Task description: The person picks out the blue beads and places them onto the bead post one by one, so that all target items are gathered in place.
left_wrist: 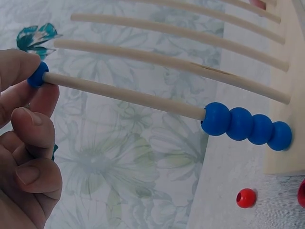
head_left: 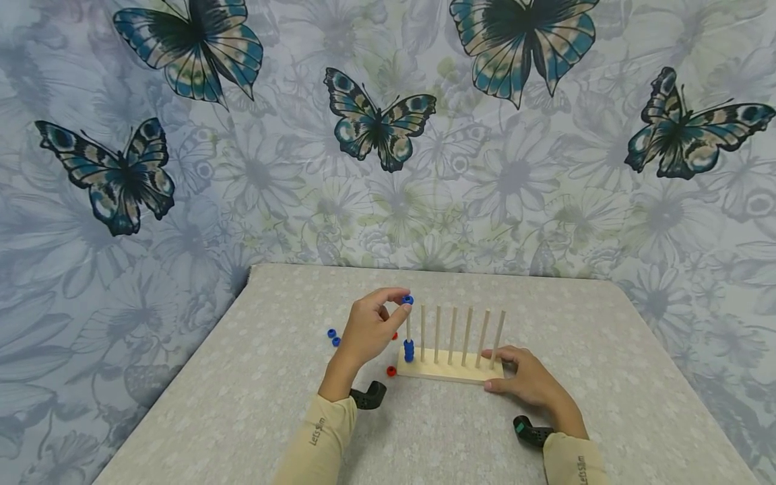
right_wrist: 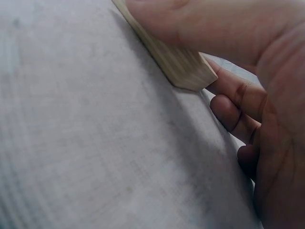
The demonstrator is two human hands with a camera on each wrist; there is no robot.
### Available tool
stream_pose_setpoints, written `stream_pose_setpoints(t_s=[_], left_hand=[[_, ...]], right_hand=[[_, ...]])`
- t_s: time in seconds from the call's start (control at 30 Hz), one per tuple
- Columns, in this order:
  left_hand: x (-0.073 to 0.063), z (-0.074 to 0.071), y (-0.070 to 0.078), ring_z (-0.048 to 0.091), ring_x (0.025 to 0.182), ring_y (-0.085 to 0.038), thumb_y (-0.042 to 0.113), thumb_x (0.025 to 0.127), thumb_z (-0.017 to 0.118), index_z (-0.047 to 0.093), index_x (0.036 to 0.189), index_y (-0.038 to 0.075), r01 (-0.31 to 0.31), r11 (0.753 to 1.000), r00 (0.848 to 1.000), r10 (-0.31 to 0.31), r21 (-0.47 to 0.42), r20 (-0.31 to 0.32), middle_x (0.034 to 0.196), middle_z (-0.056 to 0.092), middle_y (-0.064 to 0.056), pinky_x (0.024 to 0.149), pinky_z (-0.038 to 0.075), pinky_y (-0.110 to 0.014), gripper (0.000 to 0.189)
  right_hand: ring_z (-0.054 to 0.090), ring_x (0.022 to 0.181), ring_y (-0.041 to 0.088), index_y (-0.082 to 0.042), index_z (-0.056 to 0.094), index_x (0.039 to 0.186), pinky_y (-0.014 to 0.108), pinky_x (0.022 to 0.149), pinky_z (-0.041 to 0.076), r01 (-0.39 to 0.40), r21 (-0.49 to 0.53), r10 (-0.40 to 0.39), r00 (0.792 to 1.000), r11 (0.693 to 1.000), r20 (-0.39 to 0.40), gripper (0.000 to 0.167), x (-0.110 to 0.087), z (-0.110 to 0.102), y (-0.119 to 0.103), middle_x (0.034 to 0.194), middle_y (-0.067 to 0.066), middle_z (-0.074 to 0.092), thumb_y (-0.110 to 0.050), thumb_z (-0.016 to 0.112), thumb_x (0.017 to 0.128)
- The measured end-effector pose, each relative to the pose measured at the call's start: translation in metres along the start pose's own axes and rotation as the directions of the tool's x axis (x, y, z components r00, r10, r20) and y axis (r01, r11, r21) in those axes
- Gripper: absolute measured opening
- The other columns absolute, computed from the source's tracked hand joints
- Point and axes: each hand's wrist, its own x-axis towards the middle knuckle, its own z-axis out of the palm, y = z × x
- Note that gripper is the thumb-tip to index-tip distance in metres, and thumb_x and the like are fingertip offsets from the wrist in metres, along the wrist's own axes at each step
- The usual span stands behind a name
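Observation:
My left hand [head_left: 368,329] pinches a blue bead [left_wrist: 36,76] between thumb and finger, right at the tip of the leftmost peg [left_wrist: 124,96]. Lower on that same peg, several blue beads [left_wrist: 217,119] are stacked against the wooden base [head_left: 445,372]. The other pegs, bare of beads, stand upright in a row along it. At the base's right end, my right hand [head_left: 529,378] grips the wood, thumb on the near side and fingers on the far side. The right wrist view shows the base's corner [right_wrist: 190,71] between thumb and fingers.
Two loose blue beads [head_left: 333,337] lie on the tablecloth [head_left: 242,404] left of my left hand. A red bead [head_left: 391,371] lies by the base's left end, and another red bead [head_left: 395,335] is partly hidden behind my left hand. A butterfly-patterned backdrop [head_left: 388,215] rises behind the table.

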Motion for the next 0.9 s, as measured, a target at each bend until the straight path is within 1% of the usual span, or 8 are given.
stream_pose_setpoints(t_s=[0.1, 0.4, 0.73, 0.9], left_hand=[[0.0009, -0.0006, 0.0015, 0.049, 0.049, -0.011, 0.032, 0.098, 0.067, 0.069, 0.121, 0.027, 0.003, 1.0, 1.0, -0.003, 0.004, 0.008, 0.104, 0.068, 0.008, 0.045, 0.045, -0.027, 0.024], [0.0035, -0.0006, 0.0017, 0.051, 0.05, -0.01, 0.031, 0.097, 0.067, 0.07, 0.12, 0.025, 0.024, 1.0, 0.999, -0.024, 0.007, 0.035, 0.102, 0.069, 0.007, 0.046, 0.046, -0.027, 0.024], [0.0059, -0.0042, -0.0028, 0.054, 0.051, -0.012, 0.034, 0.098, 0.065, 0.07, 0.119, 0.029, 0.065, 0.998, 0.995, -0.067, 0.022, 0.075, 0.101, 0.068, 0.009, 0.046, 0.047, -0.029, 0.022], [0.0068, -0.0065, -0.0043, 0.056, 0.052, -0.012, 0.034, 0.098, 0.065, 0.07, 0.119, 0.03, 0.067, 0.997, 0.994, -0.069, 0.025, 0.085, 0.101, 0.068, 0.01, 0.046, 0.047, -0.029, 0.021]], right_hand=[[0.041, 0.139, 0.041, -0.024, 0.068, 0.129, 0.068, 0.113, 0.026, 0.001, 0.011, -0.001, 1.0, 1.0, 0.003, 0.063, 0.0006, -0.0009, -0.0001, 0.141, 0.008, 0.059, -0.043, 0.088, 0.072], [0.046, 0.136, 0.04, -0.021, 0.069, 0.127, 0.067, 0.112, 0.029, 0.04, 0.014, -0.04, 0.999, 0.999, 0.002, 0.061, 0.0029, -0.0035, 0.0007, 0.135, 0.007, 0.063, -0.039, 0.089, 0.073], [0.046, 0.136, 0.041, -0.02, 0.069, 0.127, 0.068, 0.112, 0.028, 0.025, 0.026, -0.025, 1.0, 0.999, 0.001, 0.062, 0.0032, -0.0024, -0.0036, 0.136, 0.008, 0.063, -0.038, 0.09, 0.072], [0.045, 0.137, 0.041, -0.02, 0.069, 0.127, 0.068, 0.113, 0.028, 0.021, 0.032, -0.021, 1.0, 0.999, -0.001, 0.061, 0.0038, -0.0012, -0.0045, 0.137, 0.009, 0.062, -0.038, 0.089, 0.073]])
